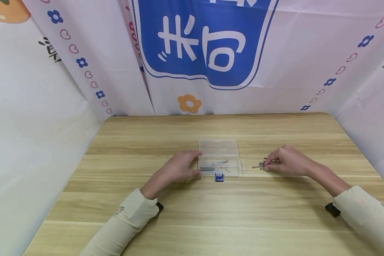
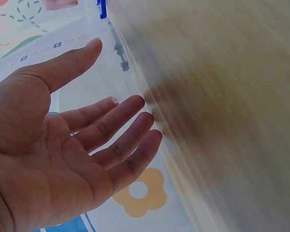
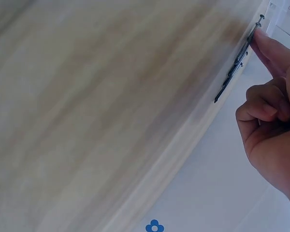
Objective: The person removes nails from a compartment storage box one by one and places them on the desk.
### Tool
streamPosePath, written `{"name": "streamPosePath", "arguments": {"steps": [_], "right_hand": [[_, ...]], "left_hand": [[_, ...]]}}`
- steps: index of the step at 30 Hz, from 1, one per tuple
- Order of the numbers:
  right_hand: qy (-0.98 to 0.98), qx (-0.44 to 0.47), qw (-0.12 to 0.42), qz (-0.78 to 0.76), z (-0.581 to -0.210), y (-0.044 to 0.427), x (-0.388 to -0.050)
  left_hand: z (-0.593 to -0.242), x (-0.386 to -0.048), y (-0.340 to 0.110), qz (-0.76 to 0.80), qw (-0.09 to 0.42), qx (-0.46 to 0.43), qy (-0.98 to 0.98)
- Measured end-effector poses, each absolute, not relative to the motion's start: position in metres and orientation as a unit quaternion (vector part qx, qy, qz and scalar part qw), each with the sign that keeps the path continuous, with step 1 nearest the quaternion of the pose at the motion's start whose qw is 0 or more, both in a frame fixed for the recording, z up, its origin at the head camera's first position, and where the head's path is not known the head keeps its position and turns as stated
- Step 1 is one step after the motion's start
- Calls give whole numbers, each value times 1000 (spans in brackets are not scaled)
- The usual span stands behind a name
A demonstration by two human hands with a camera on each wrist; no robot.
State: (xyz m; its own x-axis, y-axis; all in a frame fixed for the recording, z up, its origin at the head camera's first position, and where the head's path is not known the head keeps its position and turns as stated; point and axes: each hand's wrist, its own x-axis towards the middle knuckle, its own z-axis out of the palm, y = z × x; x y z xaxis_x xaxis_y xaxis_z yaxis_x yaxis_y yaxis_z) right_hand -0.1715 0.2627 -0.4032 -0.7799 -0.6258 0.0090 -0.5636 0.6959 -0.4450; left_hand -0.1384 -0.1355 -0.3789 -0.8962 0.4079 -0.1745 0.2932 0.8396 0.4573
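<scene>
A clear plastic box lies with its lid folded back and a blue latch at the front. Inside it are several silver nails and a few smaller pieces. My left hand is at the box's left side, thumb and fingers spread and relaxed; the left wrist view shows an empty palm. To the right of the box, a small pile of nails lies on the table. My right hand pinches at a nail there with thumb and forefinger, the other fingers curled.
The wooden table reaches back to a printed cloth hanging behind it. White cloth also hangs at the left and right sides.
</scene>
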Motion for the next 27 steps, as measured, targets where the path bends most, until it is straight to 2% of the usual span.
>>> {"name": "streamPosePath", "arguments": {"steps": [13, 27], "right_hand": [[906, -325, 73, -261, -403, 262, -174], [902, -286, 77, -314, -398, 234, -183]], "left_hand": [[-379, -139, -136, 211, 129, 192, 950], [-378, -139, -135, 211, 130, 192, 950]]}}
